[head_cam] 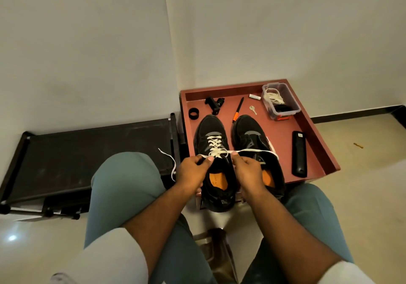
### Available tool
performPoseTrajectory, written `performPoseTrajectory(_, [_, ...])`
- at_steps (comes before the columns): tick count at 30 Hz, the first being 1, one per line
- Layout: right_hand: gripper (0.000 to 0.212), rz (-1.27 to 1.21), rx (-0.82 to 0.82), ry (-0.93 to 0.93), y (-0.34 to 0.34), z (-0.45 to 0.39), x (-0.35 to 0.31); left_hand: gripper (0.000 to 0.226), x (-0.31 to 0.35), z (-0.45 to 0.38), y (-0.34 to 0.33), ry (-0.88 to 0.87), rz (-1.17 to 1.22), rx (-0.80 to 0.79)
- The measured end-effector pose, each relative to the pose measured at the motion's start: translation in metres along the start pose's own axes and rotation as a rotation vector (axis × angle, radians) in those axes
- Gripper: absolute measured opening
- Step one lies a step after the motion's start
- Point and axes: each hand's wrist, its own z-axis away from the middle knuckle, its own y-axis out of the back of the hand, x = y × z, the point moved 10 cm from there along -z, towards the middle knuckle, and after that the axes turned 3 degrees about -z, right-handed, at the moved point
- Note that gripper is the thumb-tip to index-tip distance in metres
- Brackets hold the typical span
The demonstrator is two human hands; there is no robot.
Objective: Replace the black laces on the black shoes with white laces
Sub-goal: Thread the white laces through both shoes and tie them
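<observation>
Head view: left hand (193, 171) and right hand (247, 169) each pinch one end of white lace (216, 146), threaded through left shoe (212, 152). Two black shoes, right shoe (252, 138) unlaced, at red tray's (316, 143) near edge.

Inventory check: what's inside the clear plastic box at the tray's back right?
The clear plastic box holds a loose coil of white lace over something dark, too indistinct to identify. The bottom of the box beneath them is covered.
</observation>
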Motion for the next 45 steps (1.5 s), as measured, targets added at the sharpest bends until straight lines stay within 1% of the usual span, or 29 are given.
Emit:
performPoseTrajectory(2, [0.02, -0.178, -0.01, -0.085, -0.014, -0.006, 0.003, 0.034, -0.005, -0.003, -0.008, 0.07, 0.177, -0.028])
performPoseTrajectory(4, [0.008, -0.293, 0.024, -0.115, -0.022, -0.009, -0.001, 0.033, -0.004, -0.009, -0.01, 0.098, 0.314, -0.036])
performPoseTrajectory(8, [0.015, -0.396, 0.084, -0.147, -0.023, -0.013, 0.001, 0.017, -0.003, -0.014, -0.011, 0.168, 0.485, -0.077])
performPoseTrajectory(10, [0.017, -0.458, 0.123, -0.173, -0.018, -0.013, 0.011, 0.009, -0.006, -0.016, -0.01, 0.192, 0.563, -0.068])
performPoseTrajectory(13, [0.016, -0.559, 0.17, -0.198, -0.012, -0.014, 0.024, 0.005, -0.018, -0.022, -0.001, 0.262, 0.655, 0.018])
performPoseTrajectory(15, [0.016, -0.591, 0.156, -0.211, -0.013, -0.014, 0.029, 0.008, -0.029, -0.02, 0.001, 0.323, 0.702, 0.08])
performPoseTrajectory(17, [0.016, -0.596, 0.127, -0.219, -0.015, -0.014, 0.028, 0.011, -0.035, -0.014, -0.005, 0.347, 0.732, 0.113])
performPoseTrajectory(19, [0.017, -0.552, 0.09, -0.2, -0.016, -0.015, 0.024, 0.011, -0.032, -0.009, -0.009, 0.309, 0.725, 0.122])
performPoseTrajectory(21, [0.013, -0.484, 0.045, -0.169, -0.017, -0.014, 0.017, 0.011, -0.023, -0.008, -0.011, 0.249, 0.678, 0.099])
performPoseTrajectory(23, [0.006, -0.454, -0.001, -0.145, -0.021, -0.011, 0.012, 0.012, -0.017, -0.007, -0.011, 0.226, 0.627, 0.073])
performPoseTrajectory(24, [0.008, -0.448, -0.005, -0.133, -0.022, -0.01, 0.01, 0.011, -0.016, -0.007, -0.012, 0.223, 0.613, 0.07])
performPoseTrajectory(27, [0.012, -0.437, 0.055, -0.117, -0.019, -0.009, 0.011, 0.009, -0.016, -0.008, -0.011, 0.226, 0.618, 0.101])
performPoseTrajectory(32, [0.014, -0.466, 0.158, -0.135, -0.013, -0.009, 0.018, 0.016, -0.027, -0.01, -0.005, 0.277, 0.701, 0.182])
performPoseTrajectory(36, [0.015, -0.488, 0.159, -0.155, -0.012, -0.011, 0.021, 0.015, -0.027, -0.01, -0.003, 0.286, 0.736, 0.205])
performPoseTrajectory(41, [0.011, -0.503, 0.118, -0.12, -0.006, -0.007, 0.007, 0.008, -0.006, -0.009, 0.004, 0.216, 0.872, 0.169])
performPoseTrajectory(43, [0.018, -0.489, 0.13, -0.067, 0.001, -0.005, -0.006, 0.006, 0.006, -0.006, 0.014, 0.164, 0.896, 0.156])
performPoseTrajectory(45, [0.018, -0.455, 0.148, 0.016, 0.01, 0.0, -0.025, 0.006, 0.016, 0.0, 0.03, 0.107, 0.89, 0.172])
